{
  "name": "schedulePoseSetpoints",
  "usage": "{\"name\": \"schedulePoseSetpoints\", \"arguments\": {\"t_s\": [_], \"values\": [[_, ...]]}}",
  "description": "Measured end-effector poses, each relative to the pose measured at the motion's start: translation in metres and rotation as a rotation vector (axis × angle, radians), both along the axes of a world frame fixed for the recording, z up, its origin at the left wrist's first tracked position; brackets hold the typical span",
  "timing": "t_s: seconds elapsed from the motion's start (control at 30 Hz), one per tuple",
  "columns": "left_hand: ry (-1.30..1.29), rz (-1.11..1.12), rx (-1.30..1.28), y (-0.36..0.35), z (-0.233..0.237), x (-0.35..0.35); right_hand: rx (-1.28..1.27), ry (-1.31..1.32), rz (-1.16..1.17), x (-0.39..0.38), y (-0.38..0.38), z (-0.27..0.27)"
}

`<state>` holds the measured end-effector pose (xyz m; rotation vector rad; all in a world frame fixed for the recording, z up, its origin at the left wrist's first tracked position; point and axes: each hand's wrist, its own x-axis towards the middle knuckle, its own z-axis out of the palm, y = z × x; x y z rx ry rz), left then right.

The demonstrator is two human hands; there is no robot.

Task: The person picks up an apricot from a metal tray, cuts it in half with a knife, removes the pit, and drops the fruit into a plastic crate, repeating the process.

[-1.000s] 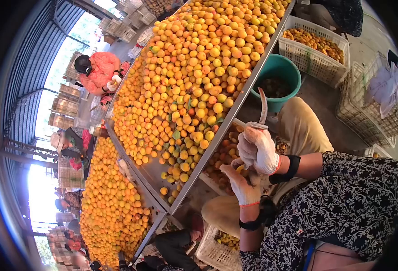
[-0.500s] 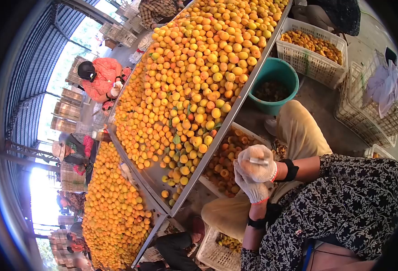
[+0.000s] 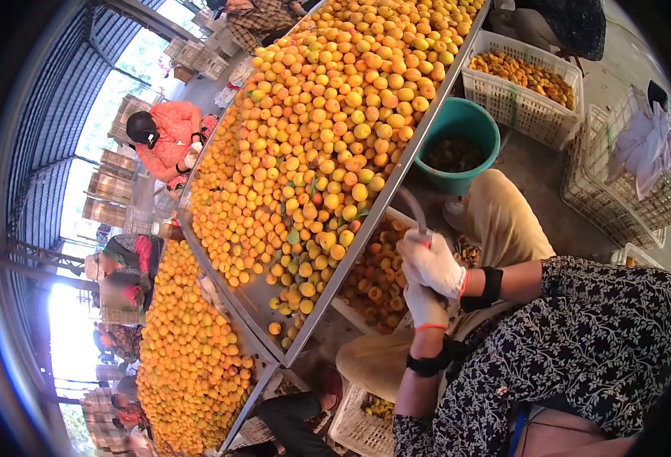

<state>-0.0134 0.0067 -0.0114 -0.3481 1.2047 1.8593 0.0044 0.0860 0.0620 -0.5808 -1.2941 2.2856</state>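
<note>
My right hand (image 3: pixel 436 263), in a white glove, is closed round the handle of a curved, knife-like tool (image 3: pixel 412 209), whose greyish blade points at the metal table edge. Just below it in the view, my left hand (image 3: pixel 427 306), also gloved, is closed and touches the right one; whatever it holds is hidden. Both hands are over my lap, beside a crate of cut apricots (image 3: pixel 373 278). Whole apricots (image 3: pixel 328 129) are heaped on the metal-edged table (image 3: pixel 362 263).
A teal bucket (image 3: pixel 488 126) with dark scraps stands by my knee. A white crate (image 3: pixel 476 80) of orange pieces and stacked crates (image 3: pixel 610 194) lie beyond it. A co-worker in a coral top (image 3: pixel 169 129) sits across the table; other people work further along.
My right hand has turned, and the curved tool now sticks out towards the table. My left hand has shifted slightly below it. The co-workers across the table have changed posture.
</note>
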Motion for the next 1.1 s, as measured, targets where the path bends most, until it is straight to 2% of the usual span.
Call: {"name": "schedulePoseSetpoints", "arguments": {"t_s": [0.03, 0.07, 0.1, 0.13, 0.2, 0.23, 0.27, 0.33, 0.37, 0.43, 0.47, 0.53, 0.57, 0.6, 0.63, 0.67, 0.7, 0.73, 0.8, 0.83, 0.9, 0.97, 1.03, 1.07, 1.1], "values": [[0.126, 0.109, -0.098, 0.007, 0.015, 0.004, -0.213, -0.058, -0.001, 0.0, 0.004, 0.008], [0.25, 0.215, -0.198, 0.014, 0.025, 0.006, -0.213, -0.058, -0.002, -0.002, 0.011, 0.007], [0.328, 0.194, -0.309, 0.017, 0.029, 0.006, -0.353, -0.067, -0.015, -0.003, 0.013, 0.002], [0.328, 0.191, -0.308, 0.018, 0.026, 0.007, -0.485, -0.069, -0.029, -0.006, 0.018, 0.0], [0.695, 0.272, -0.303, 0.018, 0.008, 0.01, -0.545, -0.03, -0.036, -0.008, 0.022, -0.006], [0.906, 0.237, -0.39, 0.016, 0.0, 0.01, -0.636, -0.056, -0.04, -0.01, 0.022, -0.008], [0.906, 0.235, -0.389, 0.013, -0.006, 0.009, -0.727, -0.083, -0.043, -0.011, 0.023, -0.01], [1.18, 0.154, -0.42, 0.007, -0.016, 0.004, -0.797, -0.062, -0.037, -0.016, 0.03, -0.02], [1.182, 0.151, -0.418, 0.013, -0.026, -0.002, -0.865, -0.042, -0.03, -0.018, 0.035, -0.026], [1.636, 0.563, -0.449, 0.028, -0.029, -0.012, -0.883, 0.042, -0.015, -0.023, 0.049, -0.024], [1.639, 0.559, -0.444, 0.024, -0.028, -0.014, -0.89, 0.123, 0.011, -0.027, 0.059, -0.022], [0.434, 0.013, -0.08, 0.017, 0.022, -0.018, -1.004, 0.222, 0.03, -0.035, 0.088, -0.025], [0.439, 0.014, -0.081, 0.016, 0.02, -0.022, -1.06, 0.316, 0.044, -0.038, 0.106, -0.031], [0.452, 0.044, -0.141, 0.014, 0.013, -0.031, -0.974, 0.39, 0.018, -0.041, 0.128, -0.035], [0.463, 0.078, -0.202, 0.013, 0.006, -0.039, -0.635, 0.272, -0.266, -0.045, 0.14, -0.016], [0.47, 0.112, -0.264, 0.01, 0.003, -0.044, -0.319, 0.223, -0.424, -0.045, 0.161, -0.014], [0.47, 0.118, -0.267, 0.005, 0.005, -0.044, 0.181, -0.056, -0.534, -0.042, 0.182, -0.015], [0.742, -0.001, -0.594, -0.003, 0.009, -0.044, 0.851, -0.127, -0.66, -0.051, 0.22, -0.055], [1.268, -0.263, -1.252, -0.013, 0.016, -0.051, 0.899, -0.259, -0.627, -0.046, 0.233, -0.057], [1.279, -0.152, -1.24, -0.016, 0.017, -0.056, 0.897, -0.258, -0.629, -0.046, 0.229, -0.049], [1.39, -0.016, -1.218, -0.021, 0.033, -0.075, 0.35, 0.069, -0.602, -0.039, 0.209, -0.037], [1.426, 0.028, -1.253, -0.02, 0.049, -0.104, 0.266, 0.027, -0.518, -0.027, 0.184, -0.028], [1.629, 0.094, -1.366, -0.014, 0.051, -0.141, 0.163, 0.039, -0.346, -0.019, 0.156, -0.021], [1.518, -0.088, -1.524, -0.009, 0.057, -0.155, 0.142, 0.085, -0.253, -0.016, 0.141, -0.02], [1.488, -0.219, -1.496, -0.012, 0.045, -0.174, 0.086, 0.03, -0.219, -0.016, 0.128, -0.023]]}}
